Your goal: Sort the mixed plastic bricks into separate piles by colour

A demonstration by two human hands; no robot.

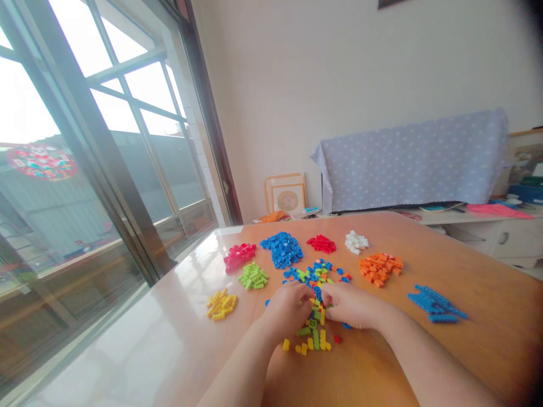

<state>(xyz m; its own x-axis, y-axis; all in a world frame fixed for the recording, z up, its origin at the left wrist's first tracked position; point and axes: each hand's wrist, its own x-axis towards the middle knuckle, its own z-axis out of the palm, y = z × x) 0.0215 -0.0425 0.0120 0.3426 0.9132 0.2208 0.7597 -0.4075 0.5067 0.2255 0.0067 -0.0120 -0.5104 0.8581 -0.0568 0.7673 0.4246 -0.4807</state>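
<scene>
A mixed pile of small toy building bricks (313,324) in blue, lime green, yellow, orange and red lies in front of me on the wooden table. At its left side is my left hand (289,307), with the fingers curled down among the bricks. My right hand (348,305) reaches in from the other side, fingers bent inward close to a few blue round pieces (317,292). Both hands look closed, but the fingertips are partly hidden, and what they hold cannot be made out. Loose yellow bricks (323,340) and one red brick (337,338) lie nearer to me.
Single-colour heaps surround the pile: yellow (222,305), lime green (253,276), pink (240,256), blue (282,249), red (321,243), white (356,242), orange (380,268), and long blue pieces (436,305). Behind the table (360,373) stands a cloth-covered object (411,164); a window is left.
</scene>
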